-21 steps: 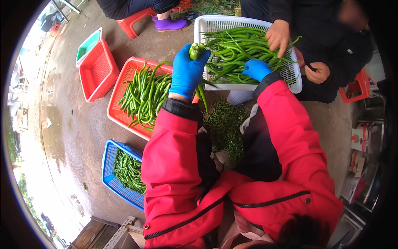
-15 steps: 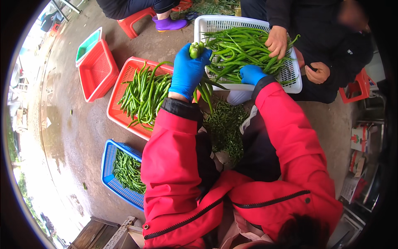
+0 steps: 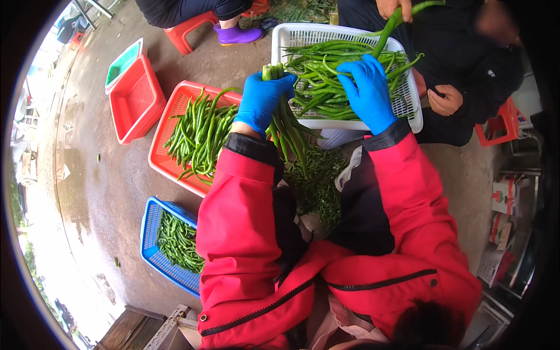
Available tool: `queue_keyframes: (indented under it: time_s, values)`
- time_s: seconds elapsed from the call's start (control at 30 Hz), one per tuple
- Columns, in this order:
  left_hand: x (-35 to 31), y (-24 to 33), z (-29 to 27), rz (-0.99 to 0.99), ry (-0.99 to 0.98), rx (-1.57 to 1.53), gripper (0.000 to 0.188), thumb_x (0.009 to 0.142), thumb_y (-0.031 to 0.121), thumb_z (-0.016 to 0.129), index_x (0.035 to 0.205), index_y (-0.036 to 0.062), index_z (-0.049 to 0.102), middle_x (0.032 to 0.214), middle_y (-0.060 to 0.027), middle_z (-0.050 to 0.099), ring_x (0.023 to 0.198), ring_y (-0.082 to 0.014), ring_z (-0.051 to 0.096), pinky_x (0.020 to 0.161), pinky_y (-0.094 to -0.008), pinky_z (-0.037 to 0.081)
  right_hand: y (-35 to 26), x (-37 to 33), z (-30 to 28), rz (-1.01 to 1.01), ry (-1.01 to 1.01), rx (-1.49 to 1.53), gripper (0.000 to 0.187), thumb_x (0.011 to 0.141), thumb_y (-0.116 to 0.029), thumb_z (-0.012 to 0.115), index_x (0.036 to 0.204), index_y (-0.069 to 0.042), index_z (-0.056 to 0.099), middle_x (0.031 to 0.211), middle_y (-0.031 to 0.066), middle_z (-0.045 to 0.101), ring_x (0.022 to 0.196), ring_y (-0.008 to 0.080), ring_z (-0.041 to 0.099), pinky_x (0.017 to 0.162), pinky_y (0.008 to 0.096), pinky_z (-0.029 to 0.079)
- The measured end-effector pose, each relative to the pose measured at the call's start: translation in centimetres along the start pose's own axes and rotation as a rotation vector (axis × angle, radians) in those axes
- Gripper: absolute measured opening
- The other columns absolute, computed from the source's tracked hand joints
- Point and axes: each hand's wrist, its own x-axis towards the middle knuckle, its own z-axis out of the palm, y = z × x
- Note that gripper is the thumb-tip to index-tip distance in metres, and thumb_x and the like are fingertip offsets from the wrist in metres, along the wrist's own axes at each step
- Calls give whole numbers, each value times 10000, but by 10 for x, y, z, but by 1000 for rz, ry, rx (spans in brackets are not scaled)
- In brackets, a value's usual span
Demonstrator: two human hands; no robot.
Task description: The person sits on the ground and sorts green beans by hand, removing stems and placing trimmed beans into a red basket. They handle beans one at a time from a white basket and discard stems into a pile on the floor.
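My left hand (image 3: 260,100), in a blue glove, is closed round a bunch of long green chili peppers (image 3: 290,137). Their stem ends poke up above the fist and their tips hang down on its right. Over the white basket (image 3: 318,123) is my gloved right hand (image 3: 368,93), its fingers stretched out and apart, touching the loose green chili peppers (image 3: 318,87) there. Whether a pepper lies between its thumb and fingers is hard to see. At that basket's far side, another person's hand (image 3: 394,8) grips a few green peppers (image 3: 389,29).
Left of my left hand stands an orange-red basket (image 3: 166,162) of long peppers. Nearer me is a blue basket (image 3: 153,254) with smaller green peppers. A pile of small peppers (image 3: 318,181) lies between my legs. Red (image 3: 137,99) and green (image 3: 122,67) baskets sit farther left.
My right hand has risen from the basket's near edge farther over the peppers, its fingers opening out. The other person's hand has lifted peppers away. My left hand keeps its bunch, slightly lower.
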Motion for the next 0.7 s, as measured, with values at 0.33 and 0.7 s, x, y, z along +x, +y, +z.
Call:
queue_keyframes:
  time_s: [0.33, 0.7]
  values:
    - [-6, 1, 5, 36, 78, -123, 178, 787, 135, 674, 877, -13, 632, 729, -55, 615, 643, -139, 584, 614, -261, 469, 37, -28, 44, 97, -397, -503, 128, 744, -192, 631, 870, -178, 609, 902, 16, 534, 976, 232, 497, 1032, 512, 221]
    - [-5, 4, -1, 31, 62, -59, 170, 759, 102, 683, 874, -15, 637, 711, -49, 610, 626, -135, 577, 609, -249, 461, 83, -67, 111, 184, -661, -627, 144, 751, -191, 602, 880, -128, 595, 869, 76, 594, 821, 265, 584, 668, 413, 440]
